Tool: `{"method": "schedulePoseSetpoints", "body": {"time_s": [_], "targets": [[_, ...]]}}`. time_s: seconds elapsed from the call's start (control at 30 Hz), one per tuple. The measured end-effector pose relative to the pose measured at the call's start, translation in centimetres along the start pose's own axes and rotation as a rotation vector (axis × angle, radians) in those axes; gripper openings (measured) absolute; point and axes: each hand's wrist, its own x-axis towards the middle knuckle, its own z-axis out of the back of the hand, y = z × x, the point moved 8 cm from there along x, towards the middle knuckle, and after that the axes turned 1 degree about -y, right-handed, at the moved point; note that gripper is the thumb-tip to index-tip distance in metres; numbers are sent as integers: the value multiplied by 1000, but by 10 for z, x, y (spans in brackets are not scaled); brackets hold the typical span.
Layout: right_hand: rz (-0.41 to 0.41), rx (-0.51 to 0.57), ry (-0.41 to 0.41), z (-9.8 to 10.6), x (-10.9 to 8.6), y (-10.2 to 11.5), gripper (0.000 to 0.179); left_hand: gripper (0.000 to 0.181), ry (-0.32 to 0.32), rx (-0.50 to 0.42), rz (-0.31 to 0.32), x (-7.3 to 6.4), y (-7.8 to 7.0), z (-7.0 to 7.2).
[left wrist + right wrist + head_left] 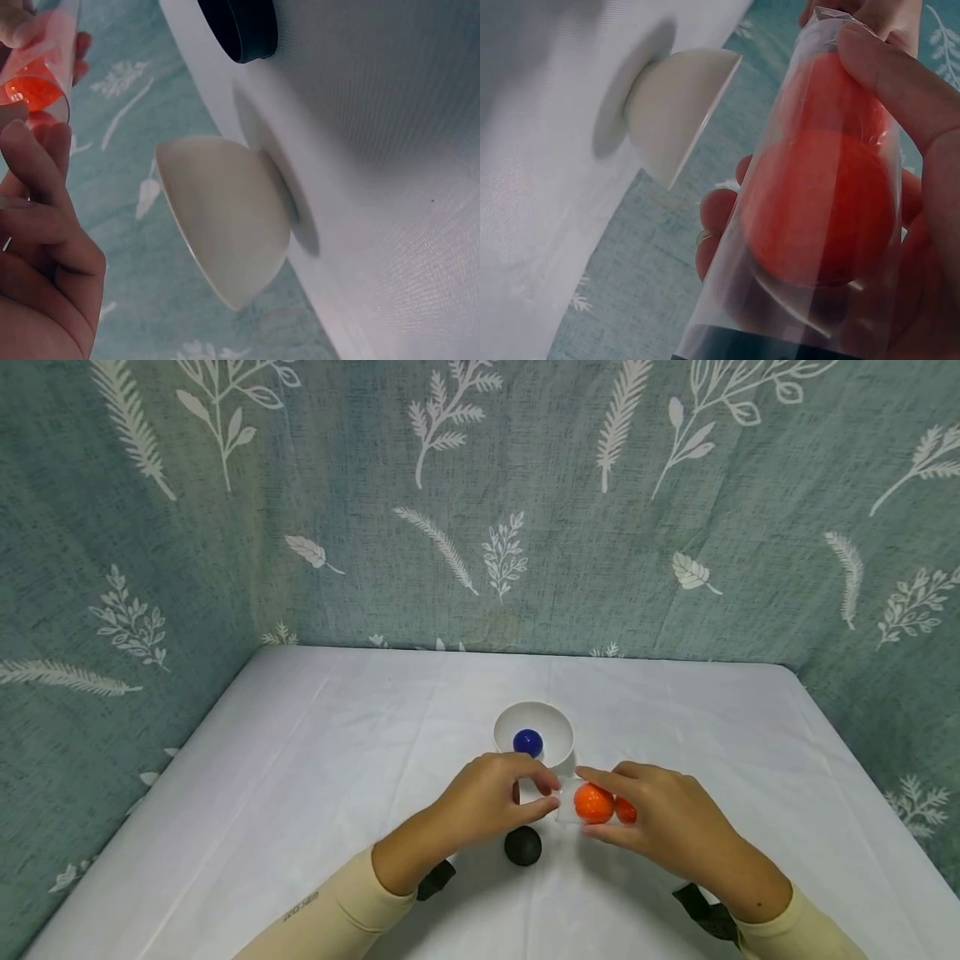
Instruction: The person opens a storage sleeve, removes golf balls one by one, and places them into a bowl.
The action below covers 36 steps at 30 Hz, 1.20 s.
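My right hand grips a clear plastic tube with orange balls inside, its thumb along one side and the fingers round the other. At the tube's left end, my left hand pinches the rim between thumb and fingertips. In the right wrist view, two orange balls sit one behind the other within the plastic. Just beyond the left hand stands a white bowl holding a shiny blue ball. A round black thing lies on the table close below the left hand.
The table has a white cloth over it. Patterned green-blue fabric hangs behind it and along its sides. Black straps show at both wrists, by the cream sleeves.
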Motion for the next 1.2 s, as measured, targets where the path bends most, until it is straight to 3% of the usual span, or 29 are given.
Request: {"method": "schedulePoseSetpoints", "body": {"time_s": [0.5, 1.2], "targets": [[0, -28, -3, 0, 1, 1, 62, 26, 30, 33, 30, 1, 0, -3], [23, -65, -28, -1, 0, 4, 59, 29, 48, 0, 27, -1, 1, -6]]}}
